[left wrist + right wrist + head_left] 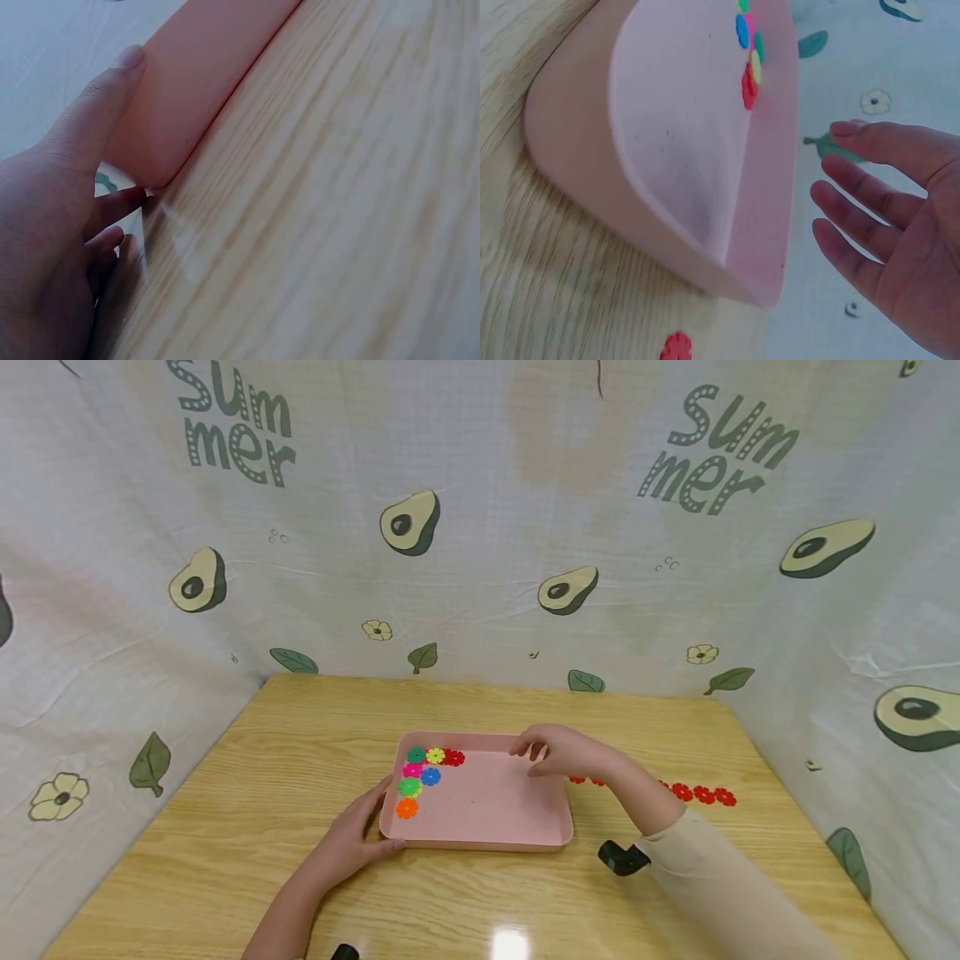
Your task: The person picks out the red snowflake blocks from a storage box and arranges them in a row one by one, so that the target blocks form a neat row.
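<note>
A pink rectangular tray (495,806) lies on the wooden table, with several flower-shaped discs in its left part. Among them are a red disc (454,757), a blue disc (431,776) and an orange disc (407,808). My left hand (347,841) spans the tray's near left corner, thumb along the front wall and fingers by the left side. In the left wrist view the thumb (97,105) lies straight against the pink outer wall. Above the tray's right end hovers my right hand (564,752), fingers loosely bent and nothing between them.
Right of the tray, a row of red flower-shaped discs (703,795) runs along the table (315,735), partly hidden by my right forearm. A cloth (480,527) printed with avocados and leaves hangs behind and on both sides of the table.
</note>
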`<action>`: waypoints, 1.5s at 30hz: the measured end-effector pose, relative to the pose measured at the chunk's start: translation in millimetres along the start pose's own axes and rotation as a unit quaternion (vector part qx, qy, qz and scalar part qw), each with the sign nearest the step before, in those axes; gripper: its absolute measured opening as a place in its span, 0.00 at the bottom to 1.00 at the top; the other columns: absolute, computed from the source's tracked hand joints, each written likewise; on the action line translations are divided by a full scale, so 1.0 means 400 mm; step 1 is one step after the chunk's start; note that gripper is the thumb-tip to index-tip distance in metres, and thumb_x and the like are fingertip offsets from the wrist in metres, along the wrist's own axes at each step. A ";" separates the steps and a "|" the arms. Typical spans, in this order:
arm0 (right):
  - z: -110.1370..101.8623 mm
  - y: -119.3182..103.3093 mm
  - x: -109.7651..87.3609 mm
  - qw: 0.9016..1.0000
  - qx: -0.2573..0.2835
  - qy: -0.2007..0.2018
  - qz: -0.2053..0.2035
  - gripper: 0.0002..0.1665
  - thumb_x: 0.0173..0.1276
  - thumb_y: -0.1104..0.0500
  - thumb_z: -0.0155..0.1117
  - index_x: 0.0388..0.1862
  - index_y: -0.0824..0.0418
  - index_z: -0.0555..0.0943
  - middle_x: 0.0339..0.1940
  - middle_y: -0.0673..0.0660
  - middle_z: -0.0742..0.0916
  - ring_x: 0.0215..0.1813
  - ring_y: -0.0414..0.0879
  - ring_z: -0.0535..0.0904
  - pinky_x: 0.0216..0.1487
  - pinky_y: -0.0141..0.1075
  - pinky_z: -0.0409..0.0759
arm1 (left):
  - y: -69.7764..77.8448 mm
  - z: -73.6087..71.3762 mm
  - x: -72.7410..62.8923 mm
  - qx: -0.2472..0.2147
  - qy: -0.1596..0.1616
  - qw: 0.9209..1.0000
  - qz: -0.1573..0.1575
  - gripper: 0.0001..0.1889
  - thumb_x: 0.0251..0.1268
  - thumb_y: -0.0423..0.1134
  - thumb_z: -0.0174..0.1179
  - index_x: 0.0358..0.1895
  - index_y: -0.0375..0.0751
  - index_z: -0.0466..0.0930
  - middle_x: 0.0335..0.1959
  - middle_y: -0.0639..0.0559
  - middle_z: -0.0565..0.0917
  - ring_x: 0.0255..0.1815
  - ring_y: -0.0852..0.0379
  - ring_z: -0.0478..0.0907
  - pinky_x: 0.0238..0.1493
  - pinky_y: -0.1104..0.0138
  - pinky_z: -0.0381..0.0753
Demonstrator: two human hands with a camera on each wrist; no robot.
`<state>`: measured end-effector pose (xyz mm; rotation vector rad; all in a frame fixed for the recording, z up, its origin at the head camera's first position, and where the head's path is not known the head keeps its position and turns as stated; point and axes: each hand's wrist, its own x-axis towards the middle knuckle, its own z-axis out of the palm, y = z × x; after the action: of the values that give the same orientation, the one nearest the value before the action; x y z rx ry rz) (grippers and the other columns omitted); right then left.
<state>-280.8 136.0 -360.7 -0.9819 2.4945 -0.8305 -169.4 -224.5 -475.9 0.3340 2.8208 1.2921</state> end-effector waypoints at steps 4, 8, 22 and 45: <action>0.015 -0.013 0.048 1.000 -0.002 -0.012 -0.007 0.18 0.63 0.67 0.69 0.52 0.57 0.82 0.51 0.58 0.83 0.49 0.50 0.78 0.50 0.39 0.79 | -0.002 -0.001 0.002 0.000 0.003 1.000 0.001 0.54 0.50 0.62 0.70 0.78 0.54 0.51 0.73 0.44 0.64 0.73 0.38 0.56 0.67 0.37 0.56; 0.033 -0.020 0.095 1.000 -0.003 -0.023 -0.002 0.18 0.63 0.67 0.69 0.52 0.57 0.82 0.51 0.59 0.83 0.50 0.51 0.78 0.50 0.38 0.80 | -0.003 0.000 0.000 0.001 0.002 1.000 -0.001 0.54 0.50 0.62 0.70 0.78 0.54 0.51 0.73 0.43 0.64 0.73 0.38 0.56 0.67 0.37 0.56; 0.089 -0.037 0.215 0.996 -0.019 -0.073 0.044 0.20 0.64 0.67 0.67 0.56 0.61 0.81 0.53 0.57 0.83 0.53 0.51 0.76 0.51 0.38 0.80 | 0.003 0.002 0.000 0.001 -0.006 1.000 -0.001 0.53 0.52 0.63 0.69 0.78 0.54 0.51 0.73 0.44 0.64 0.73 0.38 0.56 0.67 0.37 0.56; 0.133 -0.052 0.267 0.994 -0.039 -0.088 0.051 0.19 0.62 0.66 0.69 0.52 0.56 0.82 0.48 0.51 0.82 0.49 0.46 0.74 0.55 0.38 0.76 | -0.004 0.001 0.002 0.009 0.005 1.000 0.002 0.53 0.51 0.63 0.70 0.78 0.55 0.52 0.74 0.45 0.62 0.74 0.39 0.56 0.68 0.39 0.57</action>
<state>-319.6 27.7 -398.6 -0.9018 2.4176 -0.5933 -170.2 -225.0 -477.3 0.3333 2.8437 1.2737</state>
